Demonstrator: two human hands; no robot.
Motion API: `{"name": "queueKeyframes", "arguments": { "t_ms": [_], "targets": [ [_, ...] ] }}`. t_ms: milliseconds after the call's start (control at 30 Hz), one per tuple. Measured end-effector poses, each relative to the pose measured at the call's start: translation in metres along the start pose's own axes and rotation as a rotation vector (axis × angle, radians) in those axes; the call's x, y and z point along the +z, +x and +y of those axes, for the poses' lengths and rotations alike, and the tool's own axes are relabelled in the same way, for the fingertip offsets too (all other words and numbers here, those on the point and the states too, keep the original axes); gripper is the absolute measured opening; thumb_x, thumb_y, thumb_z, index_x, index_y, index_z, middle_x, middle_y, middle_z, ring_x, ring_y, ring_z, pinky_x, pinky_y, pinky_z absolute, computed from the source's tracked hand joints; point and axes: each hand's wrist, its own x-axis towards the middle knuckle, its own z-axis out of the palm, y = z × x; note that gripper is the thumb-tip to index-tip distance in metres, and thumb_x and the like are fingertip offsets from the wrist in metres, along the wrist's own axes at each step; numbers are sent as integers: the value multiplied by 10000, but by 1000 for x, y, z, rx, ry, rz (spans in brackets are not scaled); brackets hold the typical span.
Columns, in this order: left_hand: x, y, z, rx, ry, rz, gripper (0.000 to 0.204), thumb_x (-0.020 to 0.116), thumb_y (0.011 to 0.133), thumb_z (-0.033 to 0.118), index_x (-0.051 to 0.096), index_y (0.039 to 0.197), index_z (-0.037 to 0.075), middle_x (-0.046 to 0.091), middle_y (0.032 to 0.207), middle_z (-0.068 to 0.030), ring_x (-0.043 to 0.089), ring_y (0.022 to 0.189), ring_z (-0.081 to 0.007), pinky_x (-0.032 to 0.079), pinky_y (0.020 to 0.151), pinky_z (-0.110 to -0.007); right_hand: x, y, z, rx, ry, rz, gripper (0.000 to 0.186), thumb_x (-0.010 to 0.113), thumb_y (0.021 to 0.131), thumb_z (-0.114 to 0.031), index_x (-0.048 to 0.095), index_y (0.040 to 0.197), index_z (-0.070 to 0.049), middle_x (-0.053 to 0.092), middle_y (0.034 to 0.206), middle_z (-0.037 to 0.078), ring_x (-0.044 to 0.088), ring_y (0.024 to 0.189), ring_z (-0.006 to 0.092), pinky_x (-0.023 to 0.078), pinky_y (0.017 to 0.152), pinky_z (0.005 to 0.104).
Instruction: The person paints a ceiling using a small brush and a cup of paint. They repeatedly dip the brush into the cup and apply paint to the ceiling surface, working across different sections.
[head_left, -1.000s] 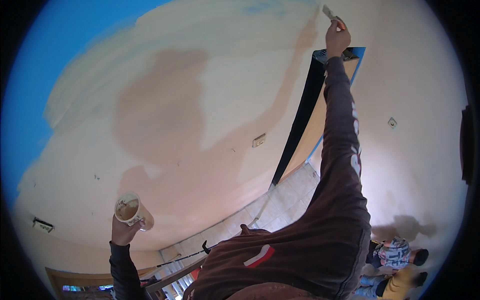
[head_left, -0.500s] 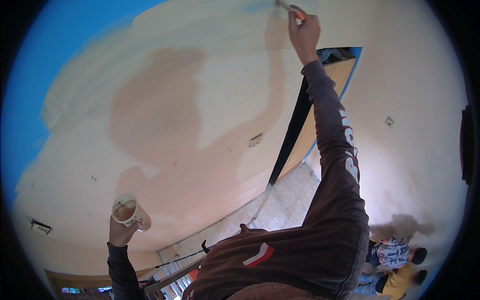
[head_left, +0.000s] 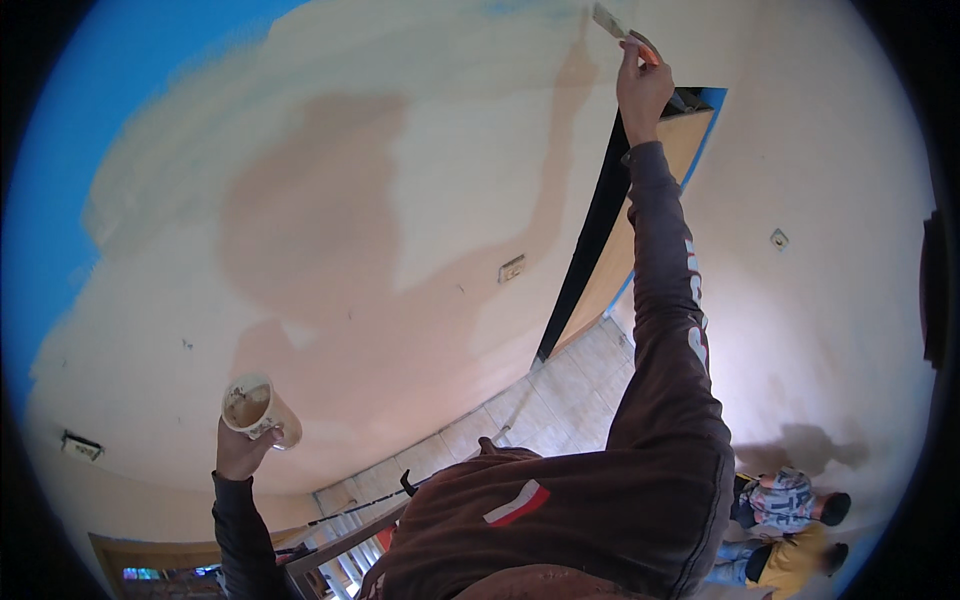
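High at the upper right, my right hand (head_left: 645, 92) grips a paintbrush (head_left: 612, 22) by its orange-red handle. The flat bristles point up and left toward the wall (head_left: 470, 130), which bears pale cream paint over blue. Whether the bristles touch the wall I cannot tell. At the lower left, my left hand (head_left: 243, 450) is wrapped round a whitish paint cup (head_left: 283, 420), tilted a little, with pale beige paint inside and smears on its rim. Shadows of my head and raised arm fall on the wall.
A dark doorway with a wooden door (head_left: 600, 275) stands right of the painted wall. Wall outlet boxes (head_left: 512, 268) show bare. Two people (head_left: 785, 500) stand at the lower right. Below me are a ladder-like frame (head_left: 340, 555) and a tiled floor (head_left: 570, 385).
My right hand has moved right and slightly down with the paintbrush, bringing its bristles more into view. The cup in my left hand has risen slightly.
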Motion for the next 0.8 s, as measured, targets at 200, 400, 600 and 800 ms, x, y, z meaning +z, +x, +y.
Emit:
{"name": "queueKeyframes", "arguments": {
  "t_ms": [200,400,600,800],
  "targets": [
    [1,4,-11,61,7,25,491,830,751,88,585,1162,-24,675,1044,-83,652,954,-165,532,841,-319,22,-7,35,155,-64,-23,265,646,888,-255,732,1079,-92,678,835,185,620,811,375,491,727,452],
    [3,0,-5,21,-47,44,485,830,753,93,585,1154,-27,680,1024,-80,656,944,-163,533,832,-316,27,-59,-54,-124,47,-46,229,682,892,-238,734,1082,-122,591,711,125,568,671,262,447,587,357],
    [-2,-2,-10,24,-13,27,488,844,756,130,583,1137,-27,678,1006,-79,658,931,-154,535,828,-313,-6,-66,-65,-42,268,-143,209,684,897,-220,740,1065,-110,644,780,113,546,622,242,435,586,338],
    [1,-2,-9,14,-56,38,526,859,749,175,582,1151,-23,670,1039,-78,647,961,-156,528,843,-317,3,2,64,126,-152,44,282,650,890,-303,741,1060,-96,677,816,176,622,777,375,495,720,473]
  ]
}}
